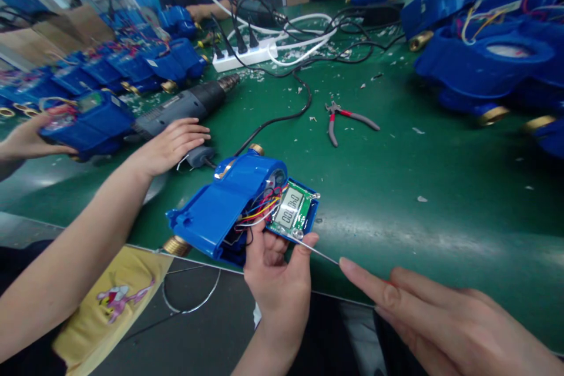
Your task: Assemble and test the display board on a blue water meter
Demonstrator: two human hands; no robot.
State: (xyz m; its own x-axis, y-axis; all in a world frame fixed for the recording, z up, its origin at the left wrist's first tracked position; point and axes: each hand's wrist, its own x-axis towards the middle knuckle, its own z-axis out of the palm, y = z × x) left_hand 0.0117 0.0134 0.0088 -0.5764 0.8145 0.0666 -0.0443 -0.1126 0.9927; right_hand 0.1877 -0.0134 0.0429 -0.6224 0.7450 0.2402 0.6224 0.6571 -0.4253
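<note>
Head view: L hand (275, 282) grips the open blue meter (229, 205) from below at the near edge of the green table (418, 188), thumb up by the corner of the display board (291, 210). Meter's long axis runs lower-left to upper-right, board end facing R side. R hand (445, 323) sits low right, loosely closed on a thin tool (319, 254), index finger along the shaft; tip points left at a screw (296, 234) on the board's near corner, contact unclear. Tool handle hidden under fingers, R wrist cut off. Co-worker's hand (174, 142) lies open on a drill (185, 107) behind-left; pliers (348, 118) farther back
</note>
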